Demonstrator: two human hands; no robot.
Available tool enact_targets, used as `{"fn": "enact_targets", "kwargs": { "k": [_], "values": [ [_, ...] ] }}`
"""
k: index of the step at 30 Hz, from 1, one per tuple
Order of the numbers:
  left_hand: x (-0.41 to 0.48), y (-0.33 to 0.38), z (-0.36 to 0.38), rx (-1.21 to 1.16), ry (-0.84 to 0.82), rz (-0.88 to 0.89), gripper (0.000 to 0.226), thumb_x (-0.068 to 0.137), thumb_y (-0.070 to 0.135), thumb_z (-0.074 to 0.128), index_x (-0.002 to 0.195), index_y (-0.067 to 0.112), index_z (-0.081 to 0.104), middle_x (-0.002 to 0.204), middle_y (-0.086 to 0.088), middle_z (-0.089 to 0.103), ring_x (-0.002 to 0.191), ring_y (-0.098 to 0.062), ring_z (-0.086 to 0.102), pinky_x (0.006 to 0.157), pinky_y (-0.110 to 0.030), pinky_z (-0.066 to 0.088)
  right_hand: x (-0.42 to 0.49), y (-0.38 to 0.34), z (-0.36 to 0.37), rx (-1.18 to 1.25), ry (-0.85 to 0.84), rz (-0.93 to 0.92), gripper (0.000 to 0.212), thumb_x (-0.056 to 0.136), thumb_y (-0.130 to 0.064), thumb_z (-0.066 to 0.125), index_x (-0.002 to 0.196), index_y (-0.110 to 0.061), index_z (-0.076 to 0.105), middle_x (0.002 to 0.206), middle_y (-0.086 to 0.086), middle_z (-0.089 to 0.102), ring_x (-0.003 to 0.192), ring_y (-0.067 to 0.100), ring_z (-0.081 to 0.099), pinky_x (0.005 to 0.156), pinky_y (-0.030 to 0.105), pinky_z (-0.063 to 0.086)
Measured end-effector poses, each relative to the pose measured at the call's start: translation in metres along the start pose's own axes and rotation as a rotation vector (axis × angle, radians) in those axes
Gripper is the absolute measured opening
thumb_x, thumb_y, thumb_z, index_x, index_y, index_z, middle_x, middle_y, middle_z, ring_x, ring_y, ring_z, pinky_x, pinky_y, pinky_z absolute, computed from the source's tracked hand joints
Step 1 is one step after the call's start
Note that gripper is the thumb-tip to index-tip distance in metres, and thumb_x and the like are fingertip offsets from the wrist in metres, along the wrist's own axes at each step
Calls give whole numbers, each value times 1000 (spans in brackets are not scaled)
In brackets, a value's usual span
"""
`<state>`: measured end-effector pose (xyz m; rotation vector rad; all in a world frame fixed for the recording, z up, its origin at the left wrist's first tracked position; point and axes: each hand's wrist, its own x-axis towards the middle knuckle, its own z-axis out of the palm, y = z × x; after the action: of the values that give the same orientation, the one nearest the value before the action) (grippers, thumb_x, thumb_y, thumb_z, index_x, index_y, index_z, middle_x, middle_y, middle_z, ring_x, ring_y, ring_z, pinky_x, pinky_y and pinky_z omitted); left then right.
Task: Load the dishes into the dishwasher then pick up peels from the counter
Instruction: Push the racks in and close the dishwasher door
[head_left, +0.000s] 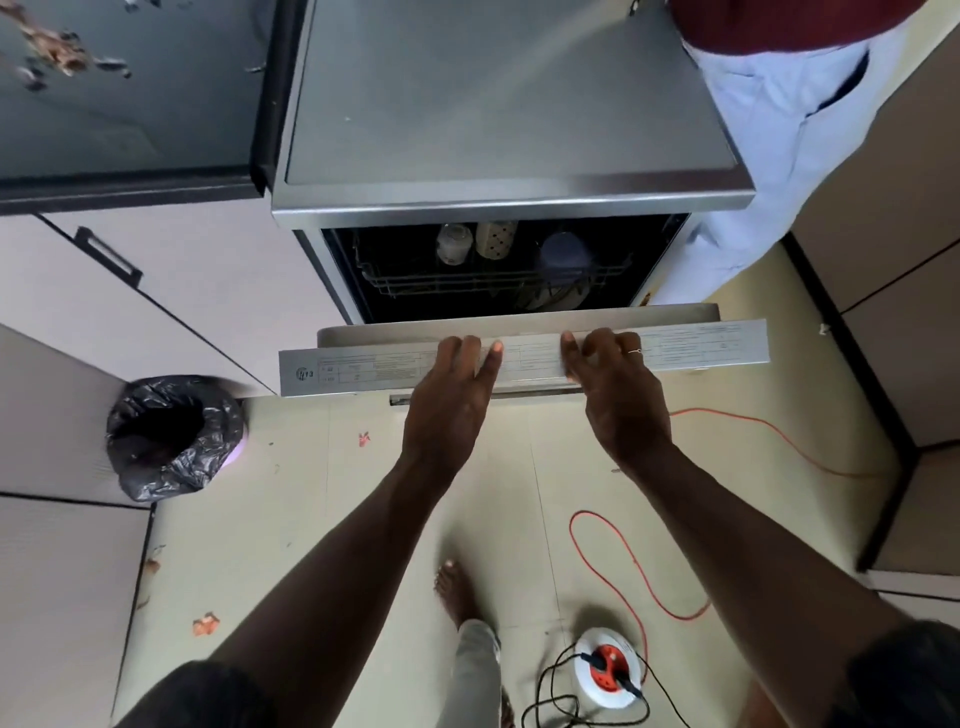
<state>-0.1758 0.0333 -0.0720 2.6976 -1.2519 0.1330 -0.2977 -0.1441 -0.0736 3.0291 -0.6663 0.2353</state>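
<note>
The steel dishwasher (498, 104) stands below me with its door (701, 348) tilted partly open. Inside, the upper rack (415, 283) carries upturned cups (454, 244) and a blue bowl (563, 257); plates show dimly beneath. My left hand (452, 395) lies with straight fingers on the door's top edge. My right hand (618, 389) rests beside it on the same edge, fingers extended, a ring on one finger. Peels (54, 49) lie scattered on the dark counter (130, 130) at the upper left.
A bin lined with a black bag (174, 436) stands on the floor at left. An orange cable (623, 566) and a cord reel (608, 667) lie at lower right. Another person (789, 130) stands beside the dishwasher. Peel scraps (205, 623) dot the floor.
</note>
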Motion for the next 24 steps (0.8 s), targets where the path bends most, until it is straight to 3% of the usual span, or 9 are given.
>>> {"fn": "enact_targets", "kwargs": {
  "k": [3, 11, 14, 18, 21, 24],
  "values": [
    [21, -6, -4, 64, 56, 81, 48, 99, 15, 34, 141, 8, 54, 116, -9, 56, 103, -27, 51, 51, -28, 32, 21, 0, -7, -52, -25, 15, 61, 81, 2, 65, 140, -13, 55, 112, 11, 56, 105, 36, 51, 50, 35, 49],
    [87, -21, -11, 118, 67, 54, 46, 92, 8, 61, 138, 9, 57, 106, -5, 59, 92, -26, 55, 47, -31, 31, 87, -4, -21, -42, -46, 69, 58, 82, 5, 66, 138, -10, 56, 118, 11, 56, 107, 36, 52, 56, 38, 53],
    [109, -26, -7, 137, 110, 48, 40, 97, 12, 59, 136, 13, 59, 105, -2, 59, 92, -24, 54, 51, -30, 30, 103, -6, -17, 39, -13, 108, 56, 84, 8, 61, 136, -9, 55, 125, 11, 54, 118, 33, 50, 64, 41, 59],
    [128, -28, -7, 112, 112, -34, 43, 107, 23, 26, 128, 18, 63, 102, 2, 59, 91, -19, 50, 56, -28, 25, 109, -7, -6, 121, 47, 121, 48, 91, 0, 62, 137, -4, 55, 135, 14, 53, 136, 34, 44, 91, 39, 56],
    [135, -34, -9, 138, 198, 72, 27, 96, 7, 45, 111, 15, 66, 99, -1, 60, 85, -25, 53, 63, -34, 39, 107, -11, 2, 125, 41, 95, 55, 90, 0, 58, 144, 2, 47, 146, 22, 48, 142, 40, 39, 111, 45, 45],
    [144, -38, -11, 109, 244, 102, 23, 93, 2, 45, 101, 14, 63, 98, -4, 60, 86, -29, 53, 72, -38, 40, 104, -18, 1, 127, -19, 140, 68, 87, 2, 54, 152, -1, 35, 152, 22, 36, 144, 38, 31, 108, 42, 46]
  ]
}}
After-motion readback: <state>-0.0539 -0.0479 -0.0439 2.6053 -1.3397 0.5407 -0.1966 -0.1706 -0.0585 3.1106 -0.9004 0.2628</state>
